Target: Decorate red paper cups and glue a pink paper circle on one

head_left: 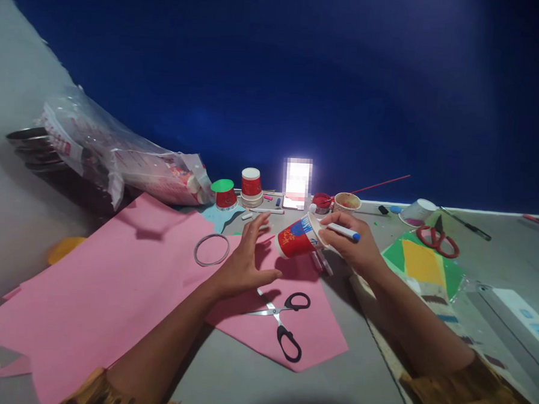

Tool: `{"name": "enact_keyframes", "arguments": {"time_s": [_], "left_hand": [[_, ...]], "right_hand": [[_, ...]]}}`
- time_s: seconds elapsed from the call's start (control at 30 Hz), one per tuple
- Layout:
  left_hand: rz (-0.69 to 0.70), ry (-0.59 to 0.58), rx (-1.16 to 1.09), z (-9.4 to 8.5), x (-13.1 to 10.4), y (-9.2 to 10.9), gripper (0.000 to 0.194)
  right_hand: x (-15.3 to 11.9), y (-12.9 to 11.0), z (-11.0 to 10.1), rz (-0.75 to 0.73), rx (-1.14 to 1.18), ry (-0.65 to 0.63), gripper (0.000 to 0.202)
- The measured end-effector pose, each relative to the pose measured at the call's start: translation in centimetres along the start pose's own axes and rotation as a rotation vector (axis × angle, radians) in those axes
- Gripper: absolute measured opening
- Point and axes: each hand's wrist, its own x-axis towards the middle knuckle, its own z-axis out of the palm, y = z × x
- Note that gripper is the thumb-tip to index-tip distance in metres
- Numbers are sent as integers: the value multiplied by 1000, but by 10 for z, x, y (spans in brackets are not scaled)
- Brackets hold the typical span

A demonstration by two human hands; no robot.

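Observation:
A red and white paper cup [297, 236] with blue marks on its side is tilted above the pink paper [125, 279]. My right hand [351, 239] grips the cup near its white end and also has a white marker with a blue tip [341, 231] between its fingers. Just left of the cup, my left hand [248, 261] is open, fingers spread, not visibly gripping anything. Black-handled scissors [275, 312] lie spread apart on the pink paper below my hands. A grey ring [211, 249] rests beside my left hand.
Along the wall stand a green-topped cup [224, 195], stacked paper cups [251, 186], a glowing phone [296, 182] and a tub [347, 202]. A plastic bag [131, 158] fills the left. Red-handled scissors [438, 241] and a power strip [523, 318] lie right.

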Motion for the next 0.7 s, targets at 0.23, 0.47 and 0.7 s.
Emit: {"name": "enact_keyframes", "arguments": {"time_s": [0.23,0.47,0.7], "left_hand": [[498,-192,469,3,-2,10,94],[327,-126,247,6,-5,23,84],[17,-12,-105,-2,2,7,90]], "right_hand": [[-1,-3,-5,230,64,-403,24],[-1,-1,4,123,73,-192,23],[-17,-10,11,-188,168,178,34]]}}
